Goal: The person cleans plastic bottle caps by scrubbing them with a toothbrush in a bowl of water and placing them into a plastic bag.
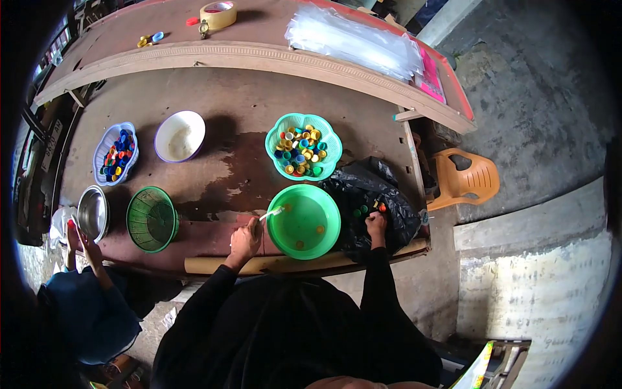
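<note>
My left hand [245,241] is closed round the handle of a small white brush [272,212], whose head reaches over the left rim of a green basin [304,194]. A few yellowish caps [320,229] lie in the basin. To its right, my right hand [376,225] is over a black plastic bag [343,227], fingers pressed together beside several green and orange caps [382,207]; what the fingers hold, if anything, is too small to tell. Behind the basin stands a turquoise scalloped basket [275,123] of mixed caps.
At left are a lavender basket [97,155] of caps, a white bowl [181,135], a steel bowl [94,214] and a green mesh basket [152,219]. A co-worker's hands [84,245] are there. The raised shelf [253,58] holds tape [219,15] and plastic bags [353,42].
</note>
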Demonstrator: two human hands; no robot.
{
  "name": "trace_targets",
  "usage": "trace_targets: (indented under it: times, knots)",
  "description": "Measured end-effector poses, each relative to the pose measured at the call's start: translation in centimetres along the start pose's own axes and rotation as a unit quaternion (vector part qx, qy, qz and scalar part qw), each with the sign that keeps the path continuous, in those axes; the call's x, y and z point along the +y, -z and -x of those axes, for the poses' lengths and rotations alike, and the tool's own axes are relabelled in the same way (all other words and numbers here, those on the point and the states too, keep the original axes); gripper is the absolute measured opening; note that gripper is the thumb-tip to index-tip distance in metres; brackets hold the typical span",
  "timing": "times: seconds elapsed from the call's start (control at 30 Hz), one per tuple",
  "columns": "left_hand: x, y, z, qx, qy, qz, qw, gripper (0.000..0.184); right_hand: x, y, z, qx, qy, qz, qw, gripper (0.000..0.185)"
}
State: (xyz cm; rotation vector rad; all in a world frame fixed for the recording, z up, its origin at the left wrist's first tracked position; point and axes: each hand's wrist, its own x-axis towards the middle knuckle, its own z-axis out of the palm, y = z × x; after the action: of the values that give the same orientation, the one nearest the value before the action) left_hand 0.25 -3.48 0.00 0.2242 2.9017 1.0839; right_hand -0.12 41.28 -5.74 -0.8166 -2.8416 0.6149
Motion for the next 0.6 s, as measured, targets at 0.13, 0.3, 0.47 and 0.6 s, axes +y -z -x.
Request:
trace_targets:
  times: [0.13,0.3,0.47,0.6]
  knots:
    - [-0.1,-0.7,-0.1,-0.015,0.009,0.007,1.000,0.023,-1.4,1.9,1.0,0.003,0.026,-0.090,0.996,0.026]
    - [0.0,-1.4,-0.2,-0.018,-0.006,0.015,1.000,0.023,-11.6,6.0,6.7,-0.201,0.043,-0.467,0.860,0.030]
    - [0.8,-1.3,-0.2,-0.036,-0.003,0.017,0.999,0.023,-13.9,1.8,8.2,-0.243,0.115,-0.364,0.892,0.034]
    - [0.9,-0.5,0.1,-0.025,0.001,0.012,1.000,0.022,-14.7,-2.0,9.0,-0.263,0.074,-0.312,0.910,0.031]
